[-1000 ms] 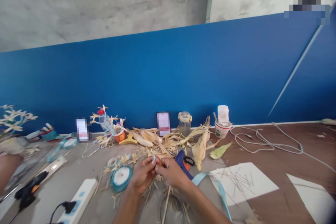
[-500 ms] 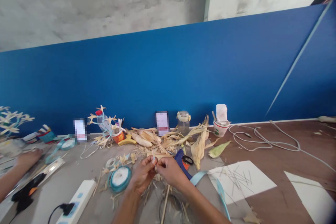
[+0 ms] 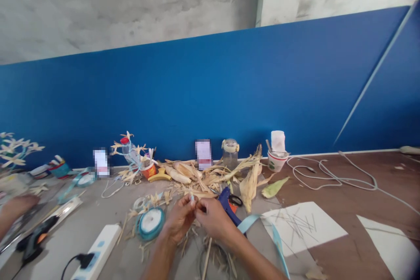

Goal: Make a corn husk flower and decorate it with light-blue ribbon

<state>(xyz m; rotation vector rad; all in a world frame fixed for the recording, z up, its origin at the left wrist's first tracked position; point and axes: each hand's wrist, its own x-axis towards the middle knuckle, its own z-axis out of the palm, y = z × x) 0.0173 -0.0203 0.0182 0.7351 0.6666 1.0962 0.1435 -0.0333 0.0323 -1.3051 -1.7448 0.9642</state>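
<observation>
My left hand [image 3: 180,218] and my right hand [image 3: 211,218] meet above the table, fingertips pinched together. Between them is something small with a pale blue-white tip; its kind is too small to tell and mostly covered by the fingers. A spool of teal ribbon [image 3: 151,223] lies left of my left hand. Close behind my right hand are a blue glue gun [image 3: 229,206] and black-handled scissors [image 3: 236,201]. Dry corn husks [image 3: 203,179] are heaped beyond both hands, and husk scraps lie under them.
A power strip [image 3: 98,251] is at front left. White paper [image 3: 303,227] with thin wire pieces lies right, beside loose light-blue ribbon [image 3: 277,240]. Behind stand a jar [image 3: 230,155], a cup [image 3: 276,162] and husk flowers [image 3: 133,157]. Another person's hand [image 3: 21,205] is at far left.
My two hands stay pinched together in nearly the same spot, with only slight finger movement. The other person's hand at far left has moved left and a little down.
</observation>
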